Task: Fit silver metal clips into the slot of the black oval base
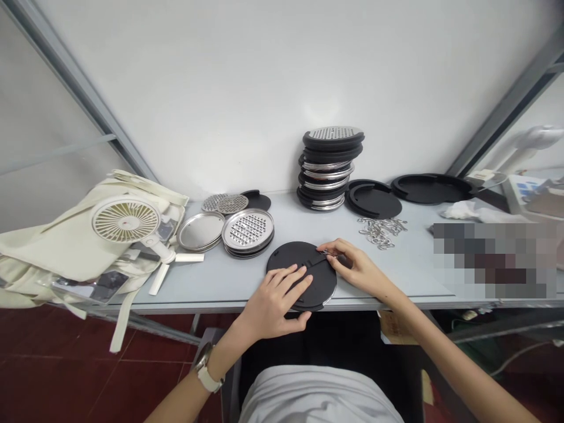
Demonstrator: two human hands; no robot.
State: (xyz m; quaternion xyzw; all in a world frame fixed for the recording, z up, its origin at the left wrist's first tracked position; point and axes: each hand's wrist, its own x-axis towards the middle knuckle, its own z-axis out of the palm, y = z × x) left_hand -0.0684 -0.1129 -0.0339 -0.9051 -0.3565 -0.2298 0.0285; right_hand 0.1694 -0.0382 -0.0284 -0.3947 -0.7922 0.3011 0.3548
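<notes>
A round black disc (325, 283) lies on the table near its front edge, a thin silvery rim showing at its lower right. My left hand (275, 302) rests on the disc with its fingers stretched out and spread. At the disc's upper right edge, my right hand (355, 269) pinches a small metal wire clip (326, 252), partly hidden by the fingers. Several similar wire clips (382, 232) lie in a loose pile beyond the right hand. Left of the disc sits a stack of round metal grater plates (249, 229).
A tall stack of black holders and metal plates (328, 170) stands against the wall. Black round trays (374, 200) lie to its right. Plain metal discs (200, 231) are at left, beside a white fan (126, 221) and a cream bag (79, 241). A blurred patch covers the right side.
</notes>
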